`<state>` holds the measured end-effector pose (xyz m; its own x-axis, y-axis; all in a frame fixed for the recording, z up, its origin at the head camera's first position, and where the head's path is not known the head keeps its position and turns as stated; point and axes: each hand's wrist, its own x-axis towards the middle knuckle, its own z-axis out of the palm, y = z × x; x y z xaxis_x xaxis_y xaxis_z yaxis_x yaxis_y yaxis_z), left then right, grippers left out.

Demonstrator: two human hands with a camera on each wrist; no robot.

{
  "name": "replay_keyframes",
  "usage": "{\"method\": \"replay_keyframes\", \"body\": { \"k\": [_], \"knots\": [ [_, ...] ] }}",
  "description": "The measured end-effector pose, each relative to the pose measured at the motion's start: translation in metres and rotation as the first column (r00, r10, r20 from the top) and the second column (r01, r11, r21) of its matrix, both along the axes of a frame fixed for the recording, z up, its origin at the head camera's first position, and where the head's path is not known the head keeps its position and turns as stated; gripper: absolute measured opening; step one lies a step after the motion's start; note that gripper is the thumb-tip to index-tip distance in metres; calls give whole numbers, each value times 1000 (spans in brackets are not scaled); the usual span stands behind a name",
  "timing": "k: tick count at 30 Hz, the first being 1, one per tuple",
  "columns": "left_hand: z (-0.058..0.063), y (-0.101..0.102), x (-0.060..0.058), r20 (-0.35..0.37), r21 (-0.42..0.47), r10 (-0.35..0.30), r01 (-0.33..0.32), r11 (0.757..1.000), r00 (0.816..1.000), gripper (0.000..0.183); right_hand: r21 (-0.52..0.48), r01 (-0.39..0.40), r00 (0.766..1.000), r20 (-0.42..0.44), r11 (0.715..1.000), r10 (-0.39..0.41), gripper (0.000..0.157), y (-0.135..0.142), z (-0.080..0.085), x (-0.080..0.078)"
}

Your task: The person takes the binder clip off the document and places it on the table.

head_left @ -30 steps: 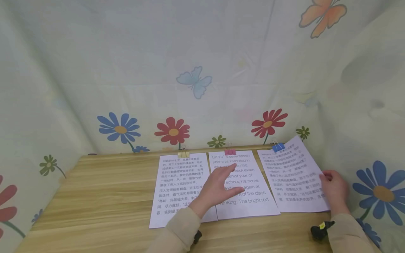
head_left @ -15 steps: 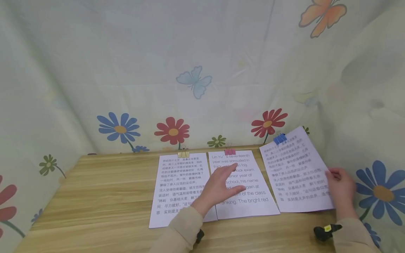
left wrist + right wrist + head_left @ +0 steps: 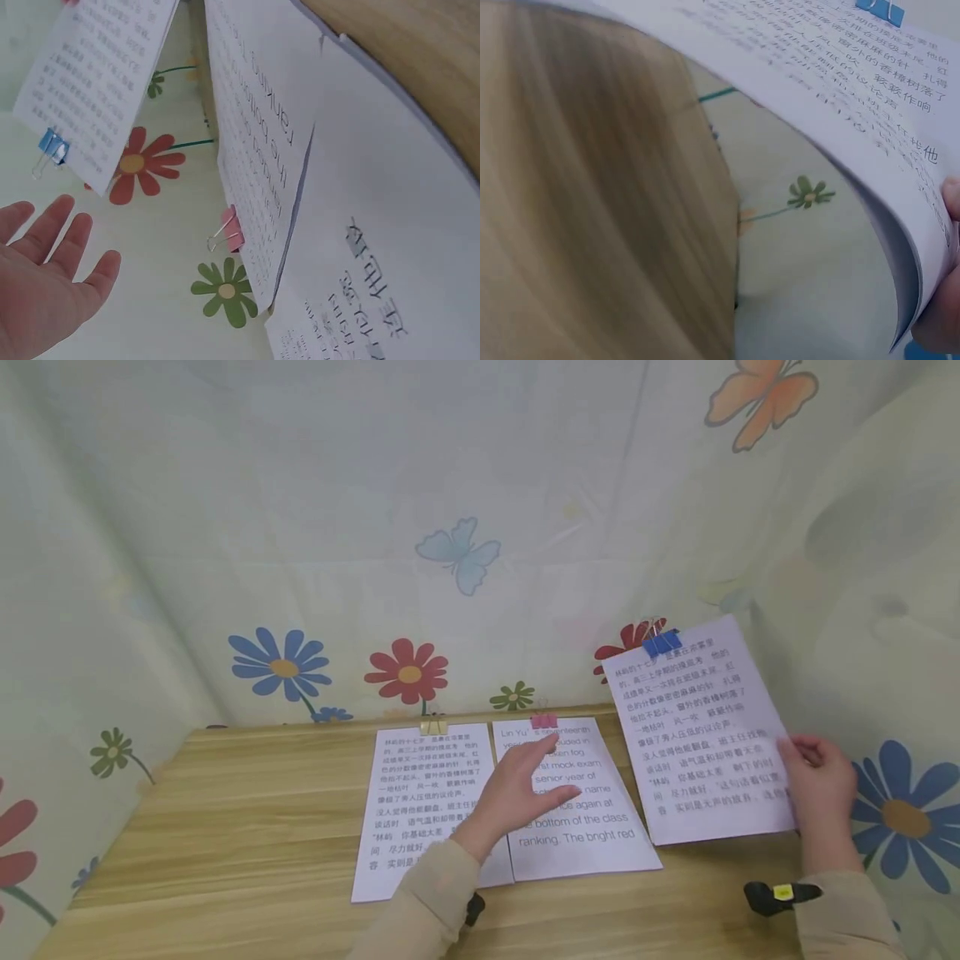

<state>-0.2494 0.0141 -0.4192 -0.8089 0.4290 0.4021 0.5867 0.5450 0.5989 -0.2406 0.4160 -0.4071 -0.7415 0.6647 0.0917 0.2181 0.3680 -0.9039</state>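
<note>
My right hand [image 3: 821, 785] pinches the right edge of a stack of printed Chinese pages [image 3: 693, 735], raised off the table and tilted. A blue binder clip [image 3: 662, 643] sits at the stack's top left. The right wrist view shows the held pages [image 3: 840, 97] bowing, with thumb and fingers at their edge. My left hand [image 3: 517, 793] hovers with fingers spread over the middle stack, an English page [image 3: 577, 852] under a pink binder clip [image 3: 544, 721]. In the left wrist view this hand [image 3: 52, 277] holds nothing. Left of it lies another Chinese stack [image 3: 420, 810] with a gold binder clip [image 3: 433, 725].
A wood-grain table [image 3: 225, 843] carries the stacks, its back edge against a pale curtain [image 3: 337, 510] printed with flowers and butterflies. The curtain also closes in both sides. A black wrist device [image 3: 776, 897] shows at my right sleeve.
The right hand has lifted the blue-clipped stack up off the table, its top rising over the red flower. The left hand has stayed nearly in place.
</note>
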Motion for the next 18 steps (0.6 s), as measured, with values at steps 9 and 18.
{"method": "replay_keyframes", "body": {
  "k": [9,18],
  "knots": [
    [32,-9,-12,-52,77,18,-14,997,998,76,-345,-60,980,-200,937,-11,7,-41,13,-7],
    [85,-23,-17,-47,149,90,-82,985,995,83,-479,-149,931,-362,865,-39,8,-104,-3,-11]
  ]
}}
